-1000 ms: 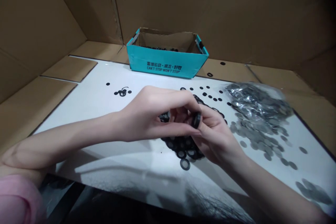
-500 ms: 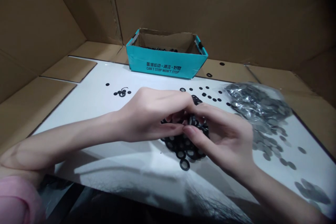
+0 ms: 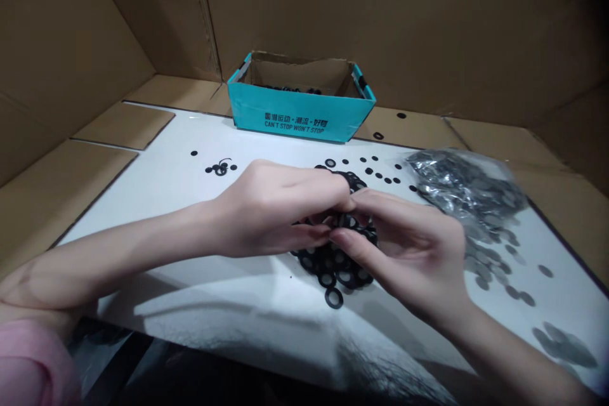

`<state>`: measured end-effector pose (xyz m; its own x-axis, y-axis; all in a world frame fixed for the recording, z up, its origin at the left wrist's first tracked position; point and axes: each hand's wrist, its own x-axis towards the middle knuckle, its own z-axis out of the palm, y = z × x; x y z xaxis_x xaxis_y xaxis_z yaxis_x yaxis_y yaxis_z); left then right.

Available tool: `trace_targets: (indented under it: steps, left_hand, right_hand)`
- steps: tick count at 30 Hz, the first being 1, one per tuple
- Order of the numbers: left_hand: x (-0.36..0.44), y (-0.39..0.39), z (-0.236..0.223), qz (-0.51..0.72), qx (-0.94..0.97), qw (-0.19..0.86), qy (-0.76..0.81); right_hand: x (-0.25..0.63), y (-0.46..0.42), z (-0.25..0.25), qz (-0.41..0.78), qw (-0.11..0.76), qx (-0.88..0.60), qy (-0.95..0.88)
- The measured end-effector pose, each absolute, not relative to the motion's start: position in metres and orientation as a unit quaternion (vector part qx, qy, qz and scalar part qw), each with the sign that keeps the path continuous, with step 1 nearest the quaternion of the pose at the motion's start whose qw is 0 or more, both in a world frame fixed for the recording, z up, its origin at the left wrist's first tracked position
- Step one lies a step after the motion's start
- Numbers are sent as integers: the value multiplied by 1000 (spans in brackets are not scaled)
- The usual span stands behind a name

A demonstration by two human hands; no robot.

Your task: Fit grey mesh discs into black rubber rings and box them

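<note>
A heap of black rings is seen on the white table, around its middle, beneath and between the two hands. The rings are dark, round and flat, with broad rims and pale centres; they are overlapped at mixed tilts, and some are partly covered by the fingers. No single direction is shared by the rings. The heap as a whole is stretched from the far edge toward the near edge, with one outlying ring laid flat at its near end.

The left hand and the right hand are brought together over the heap, fingertips meeting, thumbs bent inward. A dark shape is glimpsed between the fingertips, but whether a ring is gripped there cannot be told.

Compared with the frame from one second ago, the dark ring then plainly shown at the fingertips is no longer clearly seen, the right thumb has been turned toward the left, and more of the heap's far side is exposed.

The teal box, with dark pieces inside, is set at the table's far edge. Small black discs are scattered beyond the heap. Toward the right edge, a clear plastic bag is seen, with grey discs spread on its near side. A small black cluster is placed toward the far left corner.
</note>
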<state>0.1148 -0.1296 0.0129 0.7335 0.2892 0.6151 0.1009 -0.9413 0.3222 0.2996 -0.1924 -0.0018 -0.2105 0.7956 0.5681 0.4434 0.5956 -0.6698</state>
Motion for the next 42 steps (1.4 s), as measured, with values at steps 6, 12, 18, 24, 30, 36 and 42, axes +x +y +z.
trace_targets:
  steps: [6,12,18,24,30,36,42]
  left_hand:
    - [116,-130,14,355,924,97,105]
    - [115,-129,14,352,925,88,112]
    - [109,-120,23,336,924,142,112]
    - [106,-114,32,303,869,339,196]
    - [114,-113,18,172,808,543,150]
    - [119,-115,6,173,708,672,133]
    - [122,-115,3,192,674,701,131]
  right_hand:
    - [299,-191,0,193,468,-406,-761]
    - [299,-189,-2,220,475,-421,-741]
    - [304,-182,-9,372,486,-409,-677]
    - [306,-183,-9,238,505,-407,-722]
    - [307,-182,-9,44,491,-403,-772]
    - [305,-183,-8,13,484,-385,-786]
    - [306,-182,-7,12,490,-373,-788]
